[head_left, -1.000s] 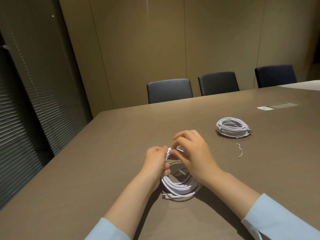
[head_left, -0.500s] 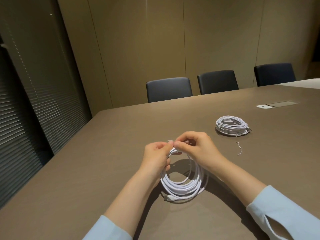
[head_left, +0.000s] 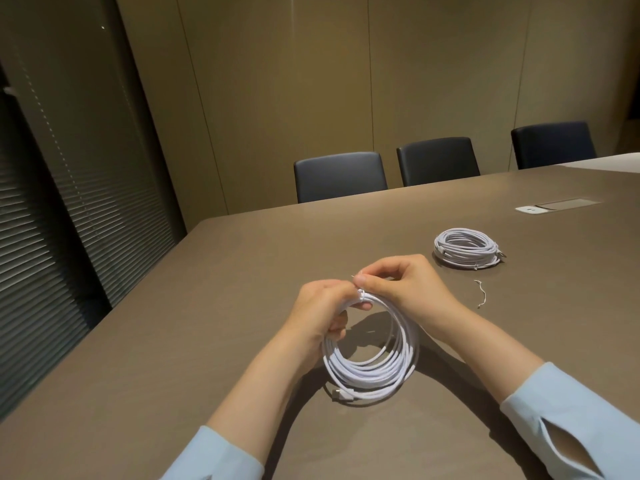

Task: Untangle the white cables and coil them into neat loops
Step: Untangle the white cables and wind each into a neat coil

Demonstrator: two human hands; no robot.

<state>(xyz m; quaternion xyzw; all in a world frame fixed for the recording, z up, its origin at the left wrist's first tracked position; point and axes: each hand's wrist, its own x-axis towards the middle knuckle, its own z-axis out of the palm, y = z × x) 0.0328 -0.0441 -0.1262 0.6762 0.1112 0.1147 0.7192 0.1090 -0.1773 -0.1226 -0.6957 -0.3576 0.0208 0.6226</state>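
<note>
A coil of white cable (head_left: pixel 372 365) stands tilted on the brown table, its lower edge on the surface and its top lifted. My left hand (head_left: pixel 322 313) grips the coil's top left with curled fingers. Just beside it, my right hand (head_left: pixel 405 285) pinches a thin tie at the top of the coil between thumb and fingertips. One plug end of the cable (head_left: pixel 341 394) pokes out at the coil's bottom left. A second white cable coil (head_left: pixel 465 247) lies flat on the table at the right, beyond my hands.
A loose short twist tie (head_left: pixel 481 294) lies on the table (head_left: pixel 173 358) between the far coil and my right hand. A cable port plate (head_left: pixel 557 206) is set into the table far right. Three dark chairs (head_left: pixel 341 174) line the far edge.
Both hands have lifted the top of the coil, so it stands more upright. My right hand has shifted from covering the coil to pinching the tie at its top.
</note>
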